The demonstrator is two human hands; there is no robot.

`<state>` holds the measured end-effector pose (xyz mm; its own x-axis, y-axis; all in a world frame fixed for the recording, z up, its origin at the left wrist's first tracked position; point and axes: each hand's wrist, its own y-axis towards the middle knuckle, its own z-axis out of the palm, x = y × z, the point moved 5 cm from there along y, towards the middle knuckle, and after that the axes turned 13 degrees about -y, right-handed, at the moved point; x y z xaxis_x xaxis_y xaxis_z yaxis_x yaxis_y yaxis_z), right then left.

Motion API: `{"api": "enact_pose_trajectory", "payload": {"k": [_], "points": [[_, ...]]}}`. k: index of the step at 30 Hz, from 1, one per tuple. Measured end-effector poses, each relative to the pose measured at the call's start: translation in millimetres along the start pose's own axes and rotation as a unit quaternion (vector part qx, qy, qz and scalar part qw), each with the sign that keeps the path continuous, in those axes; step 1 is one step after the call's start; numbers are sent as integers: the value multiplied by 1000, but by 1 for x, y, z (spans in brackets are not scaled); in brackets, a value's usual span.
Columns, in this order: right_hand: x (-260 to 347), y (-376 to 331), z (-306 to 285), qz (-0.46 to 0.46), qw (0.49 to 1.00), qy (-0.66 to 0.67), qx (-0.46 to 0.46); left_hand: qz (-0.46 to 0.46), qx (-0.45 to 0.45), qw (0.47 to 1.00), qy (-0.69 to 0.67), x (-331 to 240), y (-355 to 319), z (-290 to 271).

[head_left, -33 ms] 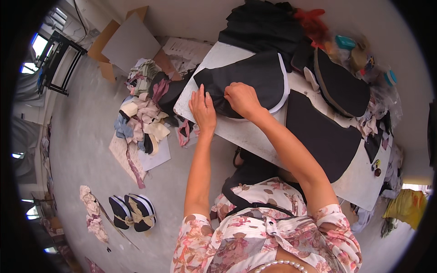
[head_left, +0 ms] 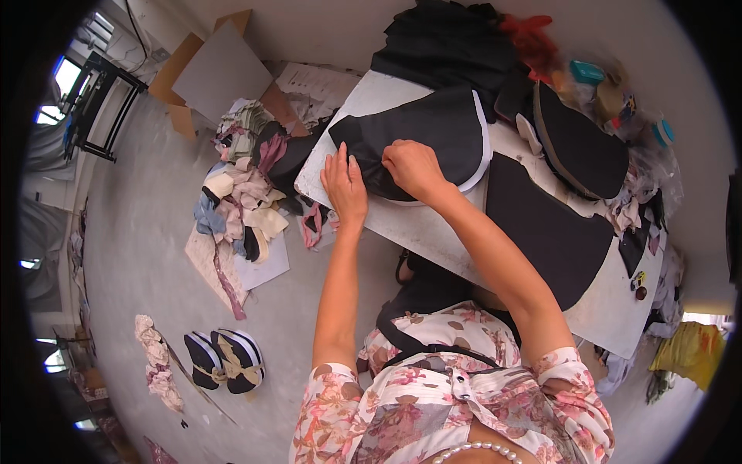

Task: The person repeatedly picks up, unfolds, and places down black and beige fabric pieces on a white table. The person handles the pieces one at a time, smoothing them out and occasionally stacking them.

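Note:
A black fabric piece (head_left: 429, 124) with a white curved border lies on the light tabletop. My left hand (head_left: 344, 185) rests flat on its near left edge, fingers stretched out and holding nothing. On the middle of the same piece is my right hand (head_left: 413, 168), its fingers curled and pressed together against the cloth. What those fingertips pinch, if anything, is hidden. Just right of it lies another flat black fabric piece (head_left: 545, 232).
Dark cloth (head_left: 444, 50) is heaped at the table's far end. A stack of black curved pieces (head_left: 583, 143) lies on the right, beside plastic bags. Fabric scraps (head_left: 243, 193) and a cardboard box (head_left: 220, 77) stand left. Tied black bundles (head_left: 224, 361) lie on the floor.

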<state>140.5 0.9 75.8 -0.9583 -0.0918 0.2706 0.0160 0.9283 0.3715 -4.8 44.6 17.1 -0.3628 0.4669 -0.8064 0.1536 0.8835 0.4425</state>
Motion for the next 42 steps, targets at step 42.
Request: {"api": "enact_pose_trajectory", "payload": {"k": [42], "points": [[-33,7,-3,128,965,212,85,40,-150,986,-58,-14,-8,-22]]}}
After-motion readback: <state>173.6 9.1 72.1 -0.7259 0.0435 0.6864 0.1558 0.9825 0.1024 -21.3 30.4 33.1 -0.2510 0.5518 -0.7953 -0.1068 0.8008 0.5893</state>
